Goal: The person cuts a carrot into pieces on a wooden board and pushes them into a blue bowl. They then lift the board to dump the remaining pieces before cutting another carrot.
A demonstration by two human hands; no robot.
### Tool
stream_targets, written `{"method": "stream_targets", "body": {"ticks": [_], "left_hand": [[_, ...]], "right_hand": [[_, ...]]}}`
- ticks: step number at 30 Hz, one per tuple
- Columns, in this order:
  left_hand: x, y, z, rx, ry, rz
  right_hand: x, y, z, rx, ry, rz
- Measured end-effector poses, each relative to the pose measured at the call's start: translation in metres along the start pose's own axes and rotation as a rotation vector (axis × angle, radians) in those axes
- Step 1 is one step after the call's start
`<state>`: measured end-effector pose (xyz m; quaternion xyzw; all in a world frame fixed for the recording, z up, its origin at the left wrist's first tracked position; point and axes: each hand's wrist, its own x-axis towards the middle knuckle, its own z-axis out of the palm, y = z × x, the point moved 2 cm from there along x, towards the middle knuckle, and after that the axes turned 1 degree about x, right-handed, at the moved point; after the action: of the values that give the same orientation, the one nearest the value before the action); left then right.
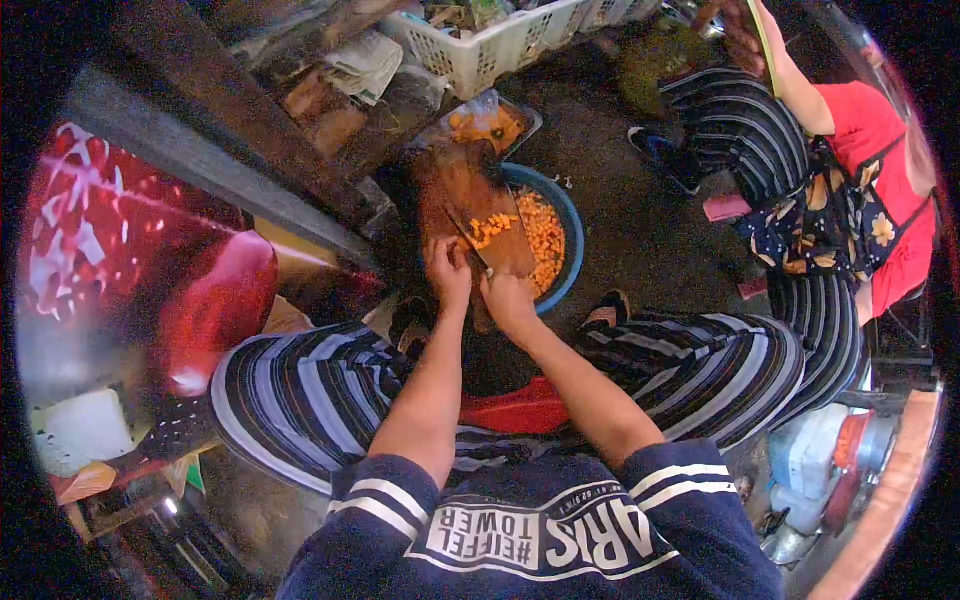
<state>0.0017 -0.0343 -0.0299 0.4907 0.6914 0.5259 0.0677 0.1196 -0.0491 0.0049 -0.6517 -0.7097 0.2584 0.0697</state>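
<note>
A wooden cutting board [440, 190] lies partly over a blue basin [574, 225]. Diced orange vegetable pieces [543, 235] fill the basin, and a small heap of orange cubes [490, 231] lies on the board. My right hand [510, 303] is closed around the handle of a knife [470, 240], whose blade points away from me across the board, left of the cubes. Just left of the blade, my left hand [447, 272] rests on the board with its fingers curled down. Whatever sits under those fingers is hidden.
Beyond the board is a tray with larger orange pieces [487, 124]. A white plastic crate [490, 55] stands at the back. At right sits another person in a red top [870, 130], one arm raised. Wooden beams [240, 110] run along the left.
</note>
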Motion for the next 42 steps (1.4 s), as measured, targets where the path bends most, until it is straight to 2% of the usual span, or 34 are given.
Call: {"method": "stream_targets", "body": {"ticks": [3, 5, 9, 12, 13, 15, 18, 21, 25, 28, 29, 31, 33, 35, 38, 42], "left_hand": [[0.002, 0.005, -0.003, 0.002, -0.035, -0.019], [0.005, 0.004, -0.001, -0.024, -0.028, -0.018], [-0.003, -0.015, 0.007, -0.156, -0.015, -0.09], [-0.003, -0.012, 0.008, -0.292, 0.021, -0.164], [-0.003, -0.014, 0.008, -0.29, 0.021, -0.167], [-0.002, -0.018, 0.008, -0.095, 0.025, -0.058], [-0.003, -0.023, 0.011, -0.151, 0.066, -0.012], [-0.001, -0.025, 0.01, -0.184, 0.049, -0.074], [0.006, -0.007, 0.0, -0.199, 0.022, -0.05], [0.001, 0.005, -0.009, -0.081, -0.052, -0.039], [0.002, 0.005, -0.01, -0.142, -0.024, -0.061], [0.008, -0.004, -0.005, -0.271, 0.036, -0.099], [0.01, 0.009, -0.015, -0.214, 0.087, -0.105], [0.014, 0.009, -0.02, -0.065, 0.178, -0.08], [0.016, 0.008, -0.019, -0.145, 0.179, -0.109], [0.005, 0.02, -0.013, -0.069, 0.009, -0.118]], "right_hand": [[0.012, 0.003, -0.001, 0.035, 0.115, -0.1], [0.014, 0.007, -0.007, 0.117, 0.026, -0.169], [0.005, 0.009, -0.015, 0.145, 0.123, -0.101], [-0.008, -0.002, -0.027, 0.091, 0.082, -0.179], [-0.009, -0.001, -0.023, 0.071, 0.077, -0.179], [-0.011, -0.002, -0.016, 0.05, 0.064, -0.18], [-0.009, -0.003, -0.006, 0.09, 0.092, -0.149], [-0.003, -0.004, 0.008, 0.073, 0.081, -0.156], [-0.002, 0.001, -0.001, 0.093, 0.172, -0.131], [-0.002, 0.009, -0.008, 0.143, 0.12, -0.126], [-0.002, 0.011, -0.013, 0.14, 0.073, -0.111], [-0.003, 0.014, -0.014, 0.145, 0.116, -0.149], [-0.011, 0.014, -0.012, 0.156, 0.152, -0.182], [-0.021, 0.007, -0.014, 0.134, 0.037, -0.188], [-0.026, 0.004, -0.025, 0.195, 0.007, -0.136], [-0.007, 0.029, -0.023, 0.137, -0.007, -0.074]]}}
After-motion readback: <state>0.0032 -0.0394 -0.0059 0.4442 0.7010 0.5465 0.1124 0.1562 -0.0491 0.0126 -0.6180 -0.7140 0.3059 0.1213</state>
